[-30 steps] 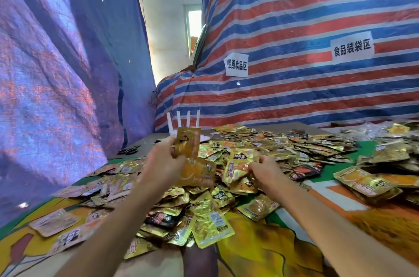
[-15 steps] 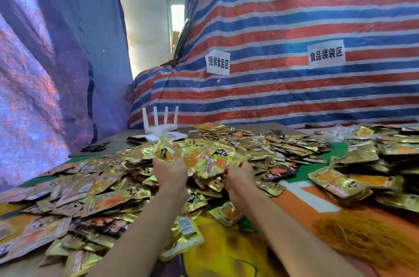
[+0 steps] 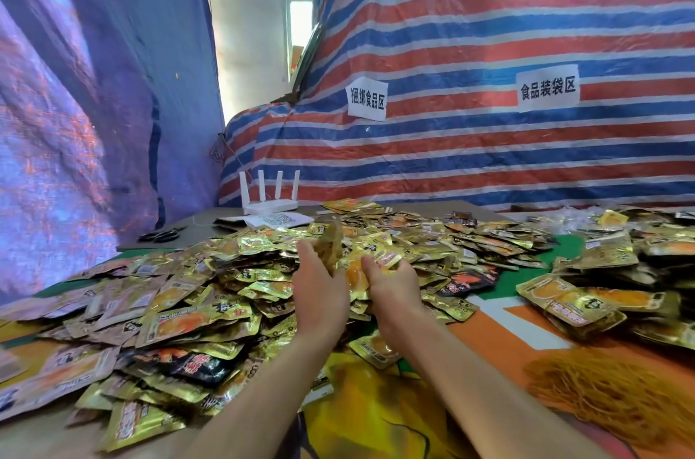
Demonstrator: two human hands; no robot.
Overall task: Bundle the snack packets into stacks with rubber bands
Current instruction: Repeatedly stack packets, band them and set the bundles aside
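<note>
- A big heap of snack packets (image 3: 210,312) lies on the table (image 3: 507,319). Most are shiny gold, and a few are black.
- The left hand (image 3: 319,293) is in the middle of the heap. Its thumb and fingers grip a blurry packet (image 3: 331,238) that sticks up above the others.
- The right hand (image 3: 395,289) is just beside the left hand. Its fingers curl over a gold packet (image 3: 389,258) on top of the heap and hold it.
- The rubber bands (image 3: 609,394) lie in a tangled orange-brown pile on the table, low on the right, apart from both hands.
- A second heap (image 3: 601,293) of packets lies on the right side of the table.
- A white router (image 3: 269,201) with four sticks stands at the back of the table.
- Black scissors (image 3: 161,234) lie to the left of it.
- A red, white and blue striped sheet (image 3: 489,26) hangs behind the table, with two white signs on it.
</note>
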